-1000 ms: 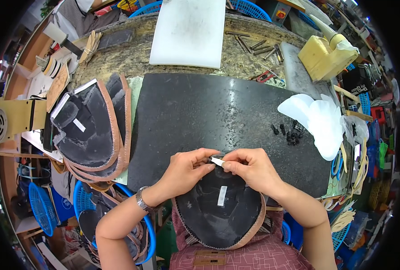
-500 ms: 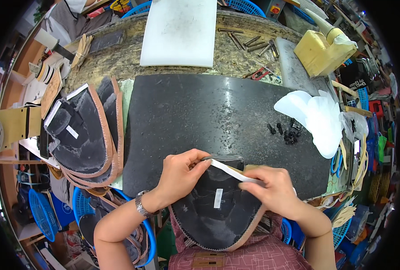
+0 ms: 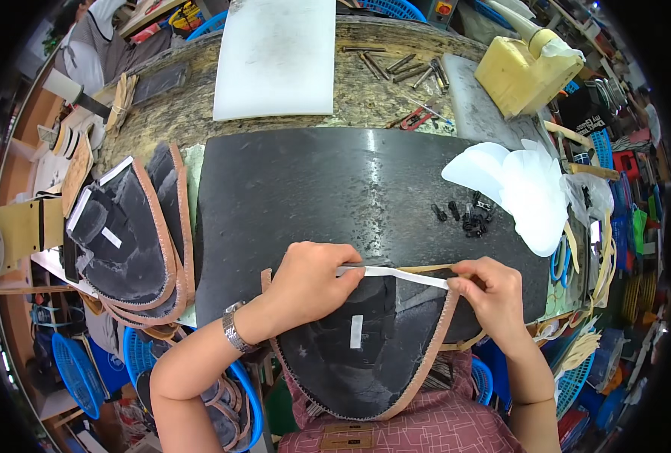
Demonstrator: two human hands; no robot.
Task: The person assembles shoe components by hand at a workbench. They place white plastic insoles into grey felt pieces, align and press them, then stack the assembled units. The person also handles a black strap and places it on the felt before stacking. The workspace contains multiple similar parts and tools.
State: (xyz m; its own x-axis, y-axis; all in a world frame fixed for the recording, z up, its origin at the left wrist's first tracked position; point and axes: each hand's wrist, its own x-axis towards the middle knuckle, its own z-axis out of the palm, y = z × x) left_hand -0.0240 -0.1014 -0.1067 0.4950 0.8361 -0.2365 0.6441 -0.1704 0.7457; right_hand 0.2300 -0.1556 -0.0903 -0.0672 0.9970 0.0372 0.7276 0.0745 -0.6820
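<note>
Head view: two hands stretch a white strip over a black shaped panel, lower centre of frame.

Nearest, black panel with tan stitched edge lies at lower centre, overlapping black mat. Left hand pinches one end of white strip; right hand pinches the other end, strip taut between. Left of frame: stack of similar panels. Right: white cut pieces, small black clips. Farther up: white board; yellow jug, contents unseen. Blue basket, lower left, contents unclear.

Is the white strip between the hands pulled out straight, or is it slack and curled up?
Pulled straight: the white strip runs in a taut line from the left hand to the right hand.
</note>
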